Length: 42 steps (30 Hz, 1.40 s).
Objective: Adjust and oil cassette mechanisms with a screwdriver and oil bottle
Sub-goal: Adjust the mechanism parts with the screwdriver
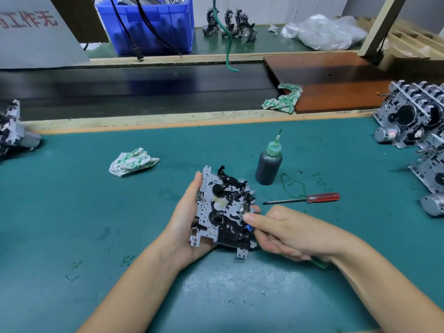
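A green-matted counter (72,200) fills the foreground, with a dark conveyor belt (120,92) running behind its wooden edge. A blue plastic crate (153,27) stands beyond the belt, a brown board (336,82) lies to its right, and crumpled clear plastic (324,32) sits at the far right. Stacks of finished cassette mechanisms (418,131) crowd the counter's right edge; another unit (12,131) sits at the left edge.

At centre, a person's left hand (185,224) cradles a cassette mechanism (223,210) just above the counter, palm beneath the metal plate, thumb along its left edge, fingers curled round the far side. The right hand (286,231) meets the mechanism's right edge, thumb and forefinger pinching at a small part there; a green object shows under this hand, but what it is cannot be told.

A dark oil bottle (268,164) with a green nozzle stands upright just beyond the mechanism. A red-handled screwdriver (305,198) lies flat on the counter near the bottle, untouched. One patterned rag (132,162) lies left of the mechanism, another (283,98) at the board's edge.
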Available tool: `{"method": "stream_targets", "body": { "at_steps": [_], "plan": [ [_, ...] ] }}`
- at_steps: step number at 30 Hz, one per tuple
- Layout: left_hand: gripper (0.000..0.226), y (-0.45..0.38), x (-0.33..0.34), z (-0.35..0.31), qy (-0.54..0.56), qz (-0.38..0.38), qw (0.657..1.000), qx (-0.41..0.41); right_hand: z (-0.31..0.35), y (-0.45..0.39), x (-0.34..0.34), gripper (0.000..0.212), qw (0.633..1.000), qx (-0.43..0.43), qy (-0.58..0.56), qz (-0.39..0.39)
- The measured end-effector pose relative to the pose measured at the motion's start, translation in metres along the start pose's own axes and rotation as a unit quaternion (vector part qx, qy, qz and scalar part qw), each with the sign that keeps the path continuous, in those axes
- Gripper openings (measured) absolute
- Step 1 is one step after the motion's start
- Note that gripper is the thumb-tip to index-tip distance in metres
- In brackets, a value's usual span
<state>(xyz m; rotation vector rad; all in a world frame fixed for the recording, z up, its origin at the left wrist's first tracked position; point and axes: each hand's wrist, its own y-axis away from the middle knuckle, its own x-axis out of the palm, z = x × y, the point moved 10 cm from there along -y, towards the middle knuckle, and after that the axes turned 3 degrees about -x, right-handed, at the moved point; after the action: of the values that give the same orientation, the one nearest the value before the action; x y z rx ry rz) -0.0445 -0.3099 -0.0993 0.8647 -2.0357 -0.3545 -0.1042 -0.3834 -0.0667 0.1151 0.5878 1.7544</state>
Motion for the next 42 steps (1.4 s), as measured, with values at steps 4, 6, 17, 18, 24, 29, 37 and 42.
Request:
{"method": "stream_targets", "body": {
  "at_steps": [4,6,17,18,24,29,37,42],
  "plan": [
    [0.079,0.006,0.003,0.000,0.032,0.026,0.999,-0.013,0.004,0.003,-0.013,0.065,0.994,-0.037,-0.092,-0.054],
    [0.087,0.009,0.008,-0.002,0.061,0.051,0.997,-0.009,0.005,0.006,-0.029,0.057,0.979,-0.053,-0.163,-0.110],
    [0.097,0.017,0.023,-0.001,0.205,0.092,0.974,-0.024,0.012,0.011,-0.064,0.040,0.960,-0.121,-0.022,-0.251],
    [0.093,0.017,0.022,-0.001,0.201,0.093,0.975,-0.022,0.018,0.015,-0.066,0.039,0.951,-0.147,0.016,-0.272],
    [0.071,0.015,0.009,-0.015,0.153,0.080,0.985,0.028,0.040,0.039,-0.082,0.021,0.826,-0.213,0.284,-0.438],
    [0.065,0.016,0.007,-0.024,0.157,0.095,0.981,0.062,0.030,0.047,-0.102,0.020,0.817,-0.241,0.091,-0.517],
    [0.066,0.014,0.030,0.006,0.150,0.169,0.974,-0.021,0.015,0.003,-0.094,0.032,0.899,-0.124,0.112,-0.404],
    [0.065,0.011,0.028,0.006,0.146,0.172,0.974,-0.020,0.029,0.020,-0.096,0.014,0.875,-0.244,-0.057,-0.414]
  ]
}}
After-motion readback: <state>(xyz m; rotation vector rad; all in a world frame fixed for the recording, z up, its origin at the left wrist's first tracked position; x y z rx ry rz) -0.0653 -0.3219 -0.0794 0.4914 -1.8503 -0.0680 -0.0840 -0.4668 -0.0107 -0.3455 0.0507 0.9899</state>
